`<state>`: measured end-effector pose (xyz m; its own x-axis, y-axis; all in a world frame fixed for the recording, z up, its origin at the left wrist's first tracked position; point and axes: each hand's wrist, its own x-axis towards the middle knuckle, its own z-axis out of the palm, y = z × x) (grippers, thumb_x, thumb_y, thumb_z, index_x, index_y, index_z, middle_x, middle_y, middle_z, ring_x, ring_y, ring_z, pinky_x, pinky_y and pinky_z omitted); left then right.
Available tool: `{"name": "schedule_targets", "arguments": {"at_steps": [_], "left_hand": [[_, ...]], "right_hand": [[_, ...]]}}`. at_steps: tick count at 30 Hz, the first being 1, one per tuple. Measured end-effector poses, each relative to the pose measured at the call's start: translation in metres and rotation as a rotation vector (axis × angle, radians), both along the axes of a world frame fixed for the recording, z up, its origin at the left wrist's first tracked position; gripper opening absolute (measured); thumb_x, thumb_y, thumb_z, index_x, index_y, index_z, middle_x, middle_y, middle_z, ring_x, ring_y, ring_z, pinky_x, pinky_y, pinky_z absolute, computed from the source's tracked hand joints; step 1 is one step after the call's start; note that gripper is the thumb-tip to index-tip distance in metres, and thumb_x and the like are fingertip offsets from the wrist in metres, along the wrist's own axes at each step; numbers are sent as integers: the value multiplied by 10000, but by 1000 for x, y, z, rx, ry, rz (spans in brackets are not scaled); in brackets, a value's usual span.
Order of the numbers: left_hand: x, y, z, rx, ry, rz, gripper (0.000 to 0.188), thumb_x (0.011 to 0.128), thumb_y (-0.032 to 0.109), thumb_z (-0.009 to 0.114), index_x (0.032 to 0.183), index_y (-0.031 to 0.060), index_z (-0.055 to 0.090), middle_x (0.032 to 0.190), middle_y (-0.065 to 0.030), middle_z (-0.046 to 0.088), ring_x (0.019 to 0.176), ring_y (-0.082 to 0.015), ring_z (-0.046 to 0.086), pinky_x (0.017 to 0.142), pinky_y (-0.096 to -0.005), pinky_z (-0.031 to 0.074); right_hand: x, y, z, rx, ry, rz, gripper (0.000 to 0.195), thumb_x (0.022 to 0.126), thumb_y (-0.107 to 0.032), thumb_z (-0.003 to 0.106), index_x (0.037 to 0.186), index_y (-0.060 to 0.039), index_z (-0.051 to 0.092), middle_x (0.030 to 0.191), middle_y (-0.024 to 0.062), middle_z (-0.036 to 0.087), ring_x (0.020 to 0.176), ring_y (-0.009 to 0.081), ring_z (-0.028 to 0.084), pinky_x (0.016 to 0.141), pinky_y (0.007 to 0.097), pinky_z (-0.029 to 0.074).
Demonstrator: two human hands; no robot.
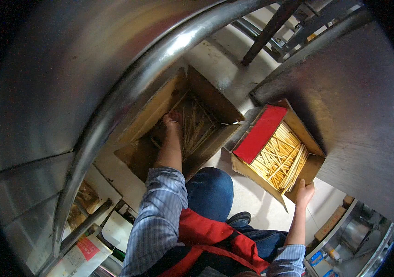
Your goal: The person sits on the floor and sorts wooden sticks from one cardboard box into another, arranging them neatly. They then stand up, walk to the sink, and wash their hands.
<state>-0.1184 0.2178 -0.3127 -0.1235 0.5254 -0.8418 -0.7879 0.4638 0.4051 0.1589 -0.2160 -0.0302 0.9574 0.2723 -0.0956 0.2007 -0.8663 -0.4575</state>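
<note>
My left hand (173, 118) reaches down into a large open cardboard box (214, 100) on the floor. Thin sticks (195, 126) lie loosely along that box's dim bottom. Shadow hides my left fingers, so whether they hold anything is unclear. My right hand (304, 192) grips the near edge of a smaller cardboard box (313, 166), thumb showing on top. This smaller box is tilted, with a red panel (260, 134) along its left side. Inside it, many thin pale wooden sticks (280, 157) lie crisscrossed, with a more even bundle at the right.
A curved metal rail (131, 83) and a metal panel (55, 86) rise at the left. Another metal surface (359, 114) stands at the right. A shelf with a metal pot (355, 235) is at lower right. My bent knee (211, 194) is between the boxes.
</note>
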Motion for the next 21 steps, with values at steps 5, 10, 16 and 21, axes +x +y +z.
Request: {"name": "schedule_targets", "arguments": {"at_steps": [5, 10, 16, 21], "left_hand": [[-5, 8, 4, 4, 44, -59, 294, 857, 258, 473, 1053, 39, 471, 958, -145, 484, 790, -272, 491, 664, -394, 449], [-6, -13, 10, 28, 363, -342, 421, 815, 284, 532, 1137, 43, 407, 1055, -174, 438, 886, -300, 472, 729, -417, 437], [2, -52, 32, 206, 1255, -1323, 608, 765, 316, 603, 1238, 48, 331, 1172, -210, 384, 1002, -332, 450, 807, -444, 424], [18, -82, 63, 284, 1377, -1875, 774, 723, 342, 662, 1323, 53, 267, 1269, -239, 338, 1098, -360, 431, 872, -467, 412]], "right_hand": [[2, -2, -3, 58, -24, 29, 166, 793, -43, 541, 913, 71, 553, 835, 203, 622, 760, 282, 606, 708, 347, 456], [4, -5, -4, 57, 3, 11, 172, 791, -47, 547, 917, 71, 555, 841, 213, 622, 765, 300, 610, 705, 358, 457], [8, -6, -8, 34, -3, 33, 180, 792, -57, 541, 917, 73, 555, 824, 212, 623, 748, 315, 608, 699, 361, 456], [2, -2, -2, 52, -15, 43, 191, 794, -67, 544, 922, 74, 554, 826, 214, 622, 751, 318, 607, 699, 361, 456]]}}
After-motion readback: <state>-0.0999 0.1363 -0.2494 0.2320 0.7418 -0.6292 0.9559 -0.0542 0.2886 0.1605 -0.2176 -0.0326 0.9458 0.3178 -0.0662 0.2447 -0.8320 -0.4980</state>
